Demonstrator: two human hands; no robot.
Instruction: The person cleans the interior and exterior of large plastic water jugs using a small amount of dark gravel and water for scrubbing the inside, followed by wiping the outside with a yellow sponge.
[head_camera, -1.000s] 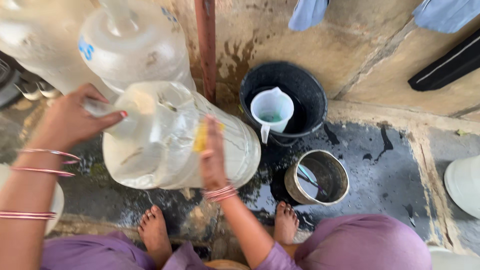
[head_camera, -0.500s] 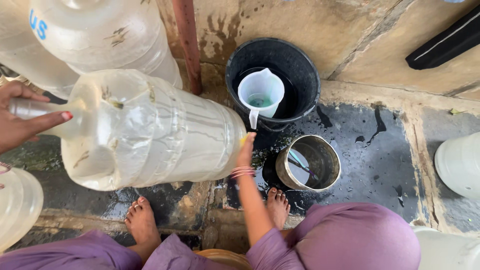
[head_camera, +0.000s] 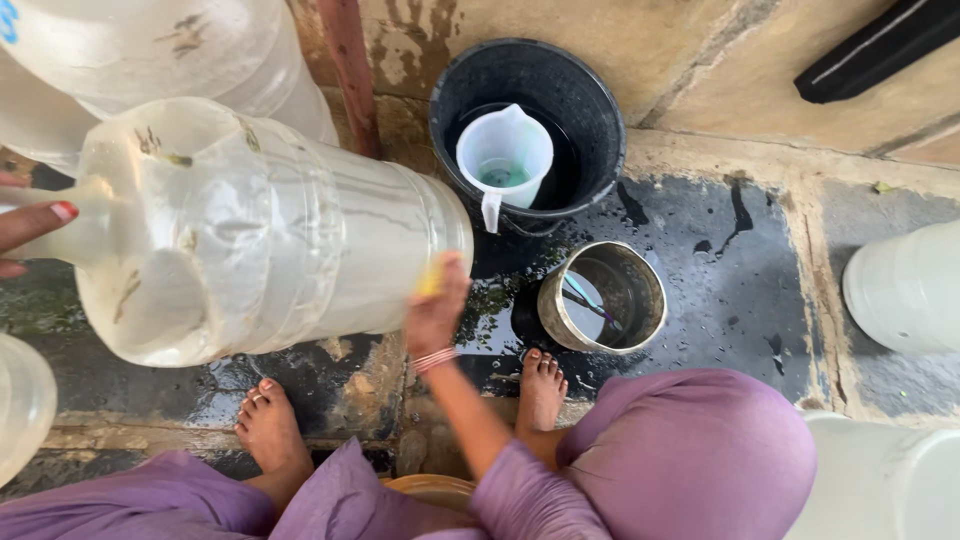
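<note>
A large clear plastic water jug (head_camera: 250, 230) lies on its side in front of me, neck pointing left, with dirty streaks inside. My left hand (head_camera: 30, 225) grips the neck at the frame's left edge; only its fingers show. My right hand (head_camera: 435, 315) presses a small yellow scrubber (head_camera: 430, 280) against the rim of the jug's base. Pink bangles ring that wrist. My bare feet rest on wet stone below the jug.
A black bucket (head_camera: 595, 95) with a white measuring jug (head_camera: 505, 155) inside stands by the wall. A metal pot (head_camera: 645, 300) sits beside my right foot. More clear jugs (head_camera: 150, 50) stand at upper left, and white containers (head_camera: 905, 285) at right. A rusty pipe (head_camera: 350, 70) runs up the wall.
The jug has swung down and to the left until it lies flat. My right hand slid from the jug's side to its base rim. My left hand moved off toward the frame's edge.
</note>
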